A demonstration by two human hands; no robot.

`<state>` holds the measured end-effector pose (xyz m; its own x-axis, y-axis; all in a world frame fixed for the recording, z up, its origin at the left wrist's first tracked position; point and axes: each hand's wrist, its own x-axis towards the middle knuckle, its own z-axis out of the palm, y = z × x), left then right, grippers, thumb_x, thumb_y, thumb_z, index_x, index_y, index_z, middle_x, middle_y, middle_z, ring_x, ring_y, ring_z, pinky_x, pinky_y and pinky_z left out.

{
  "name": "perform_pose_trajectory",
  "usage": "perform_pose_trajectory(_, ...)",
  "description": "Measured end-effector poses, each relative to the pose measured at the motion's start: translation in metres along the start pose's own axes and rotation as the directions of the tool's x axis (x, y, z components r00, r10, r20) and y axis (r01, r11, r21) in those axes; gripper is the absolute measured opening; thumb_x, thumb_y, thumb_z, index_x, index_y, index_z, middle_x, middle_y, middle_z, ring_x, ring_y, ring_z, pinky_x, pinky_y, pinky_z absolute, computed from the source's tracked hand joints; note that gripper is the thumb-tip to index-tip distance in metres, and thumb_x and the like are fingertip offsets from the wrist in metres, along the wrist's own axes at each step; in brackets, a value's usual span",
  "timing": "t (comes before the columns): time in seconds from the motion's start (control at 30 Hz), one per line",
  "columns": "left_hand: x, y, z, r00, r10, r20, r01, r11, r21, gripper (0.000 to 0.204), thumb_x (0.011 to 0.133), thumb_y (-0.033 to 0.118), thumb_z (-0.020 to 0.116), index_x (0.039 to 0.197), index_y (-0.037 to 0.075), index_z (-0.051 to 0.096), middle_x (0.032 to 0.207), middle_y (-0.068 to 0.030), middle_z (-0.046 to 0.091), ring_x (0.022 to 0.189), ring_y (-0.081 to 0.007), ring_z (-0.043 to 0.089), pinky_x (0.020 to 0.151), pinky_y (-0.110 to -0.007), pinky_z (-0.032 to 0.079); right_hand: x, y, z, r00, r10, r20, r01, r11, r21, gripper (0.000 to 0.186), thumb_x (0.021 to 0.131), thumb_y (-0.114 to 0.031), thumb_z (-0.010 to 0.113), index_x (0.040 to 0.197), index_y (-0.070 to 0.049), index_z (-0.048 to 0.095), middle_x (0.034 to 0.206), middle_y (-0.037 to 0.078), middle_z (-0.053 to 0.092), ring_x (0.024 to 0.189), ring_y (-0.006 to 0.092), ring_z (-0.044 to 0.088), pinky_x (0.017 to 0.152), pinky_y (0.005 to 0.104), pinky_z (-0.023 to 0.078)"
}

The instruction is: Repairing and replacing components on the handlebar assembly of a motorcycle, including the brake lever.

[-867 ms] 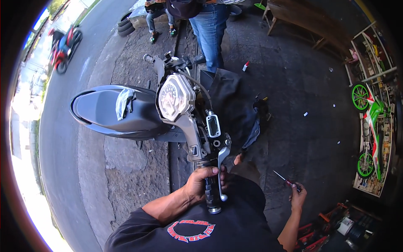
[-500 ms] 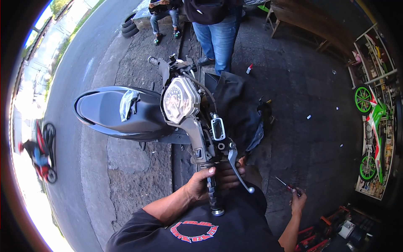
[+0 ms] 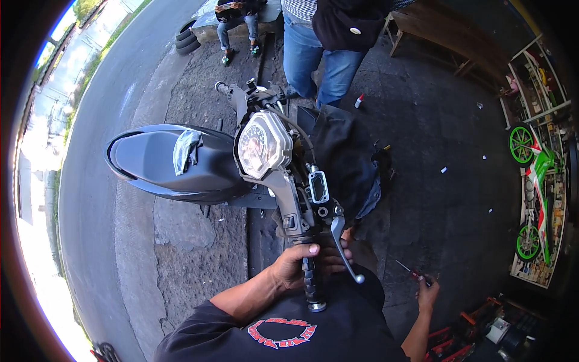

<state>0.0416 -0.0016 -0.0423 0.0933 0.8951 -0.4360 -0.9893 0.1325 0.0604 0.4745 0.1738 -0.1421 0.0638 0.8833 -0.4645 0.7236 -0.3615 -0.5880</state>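
Note:
My left hand (image 3: 288,266) is wrapped round the black handlebar grip (image 3: 310,282) of a scooter. Its thumb lies over the grip, and its fingers come out on the far side beside the silver brake lever (image 3: 339,236). In my right hand (image 3: 427,297), held low and off to the right, is a screwdriver (image 3: 417,275) with a dark red handle, its thin shaft pointing up and left. The handlebar's covers are partly off around the round speedometer (image 3: 260,146). A fluid reservoir (image 3: 318,187) with an opening on top sits between speedometer and lever.
Black cloth (image 3: 341,154) drapes over the scooter's front. A crumpled plastic packet (image 3: 187,152) rests on the seat (image 3: 148,155). Beyond stand a person in jeans (image 3: 329,66) and a seated one (image 3: 238,27). A small red-capped bottle (image 3: 359,101) is on the floor; red equipment (image 3: 449,344) lies lower right.
The handlebar and my left hand have shifted slightly right. The standing person has turned and moved. A red motorcycle on the road has travelled down to the lower left edge.

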Motion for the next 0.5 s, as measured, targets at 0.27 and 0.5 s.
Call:
perform_pose_trajectory(0.27, -0.005, -0.007, -0.008, 0.988, 0.068, -0.139, -0.062, 0.997, 0.048, 0.04, 0.08, 0.019, 0.07, 0.114, 0.0, 0.058, 0.094, -0.0114, 0.066, 0.091, -0.0241, 0.066, 0.09, -0.039, 0.052, -0.007, 0.012, 0.001, 1.0, 0.002, -0.021, -0.001, 1.0, 0.008, 0.021, 0.091, -0.014, 0.066, 0.105, 0.002, 0.064, 0.073, 0.008, 0.063, 0.04, 0.0109, 0.05, 0.034, 0.0272, 0.035)
perform_pose_trajectory(0.5, -0.003, -0.01, -0.02, 0.987, 0.055, -0.149, -0.054, 0.998, 0.015, 0.032, 0.081, 0.019, 0.068, 0.106, 0.002, 0.06, 0.085, -0.0084, 0.063, 0.08, -0.0204, 0.063, 0.08, -0.035, 0.053, -0.012, 0.028, 0.004, 0.998, 0.056, -0.024, -0.056, 0.998, -0.002, 0.024, 0.091, -0.015, 0.067, 0.104, 0.004, 0.063, 0.072, 0.009, 0.062, 0.04, 0.0113, 0.05, 0.034, 0.0274, 0.036)
